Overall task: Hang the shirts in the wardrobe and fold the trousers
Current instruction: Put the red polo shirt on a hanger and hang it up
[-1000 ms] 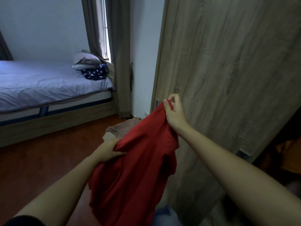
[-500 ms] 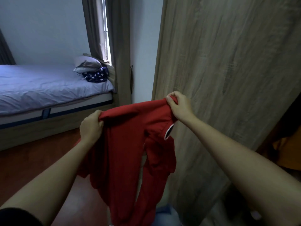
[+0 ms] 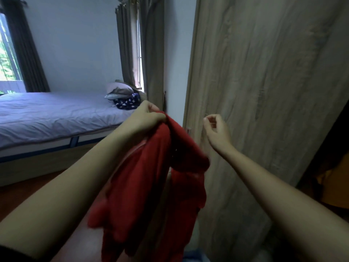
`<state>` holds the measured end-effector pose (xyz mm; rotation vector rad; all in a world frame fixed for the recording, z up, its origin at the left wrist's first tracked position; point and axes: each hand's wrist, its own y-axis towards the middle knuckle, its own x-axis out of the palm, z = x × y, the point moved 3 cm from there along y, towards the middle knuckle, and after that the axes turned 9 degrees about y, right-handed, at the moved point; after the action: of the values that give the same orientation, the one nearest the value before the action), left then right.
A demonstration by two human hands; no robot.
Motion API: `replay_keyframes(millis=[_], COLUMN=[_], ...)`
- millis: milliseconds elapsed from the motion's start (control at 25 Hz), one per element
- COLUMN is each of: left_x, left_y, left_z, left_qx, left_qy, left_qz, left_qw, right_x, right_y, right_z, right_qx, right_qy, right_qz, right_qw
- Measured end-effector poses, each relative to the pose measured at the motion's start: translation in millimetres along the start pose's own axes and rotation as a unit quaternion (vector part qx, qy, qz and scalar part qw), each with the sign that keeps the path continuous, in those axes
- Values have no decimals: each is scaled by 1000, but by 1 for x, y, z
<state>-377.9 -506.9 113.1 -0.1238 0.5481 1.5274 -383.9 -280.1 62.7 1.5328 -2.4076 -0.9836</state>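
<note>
In front of the pale wood-grain wardrobe door [image 3: 264, 91], the left hand [image 3: 147, 116] grips the top of a crumpled red fabric shirt [image 3: 151, 176]. The shirt hangs down between the forearms, its lower edge blurred. The right hand [image 3: 217, 129] hovers just beside the shirt without touching it, fingers loosely curled and seemingly empty. A bed with a grey-lilac sheet [image 3: 47, 114] stands to the left.
</note>
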Motion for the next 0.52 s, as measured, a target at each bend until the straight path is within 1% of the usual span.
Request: replay_keyframes(millis=[80, 160, 240, 280, 320, 400, 440, 480, 520], left_x=[19, 40, 62, 72, 85, 109, 119, 129, 139], left_y=[-12, -25, -39, -45, -54, -70, -77, -85, -92], left_z=[19, 37, 52, 60, 67, 79, 82, 80, 74], left_qx=[-5, -17, -28, -31, -33, -20, 6, 52, 118], left_qy=[-85, -174, -239, -255, -266, -297, -310, -309, -284], left_qz=[-3, -5, -25, -41, -62, -99, -114, -130, -148], left_qw=[996, 985, 970, 966, 961, 950, 944, 941, 940], right_x=[-12, -27, -42, -50, -62, -91, -108, -126, -145], right_y=[-24, -50, -74, -82, -87, -89, -87, -87, -88], right_z=[-29, -51, -58, -57, -53, -49, -46, -45, -44], right_qx=[-3, 50, 81, 76, 64, 52, 58, 74, 94], right_qy=[95, 164, 141, 113, 89, 79, 74, 68, 59], right_qz=[-69, -164, -262, -283, -274, -203, -159, -121, -89], right_qw=[993, 971, 951, 950, 955, 974, 983, 988, 990])
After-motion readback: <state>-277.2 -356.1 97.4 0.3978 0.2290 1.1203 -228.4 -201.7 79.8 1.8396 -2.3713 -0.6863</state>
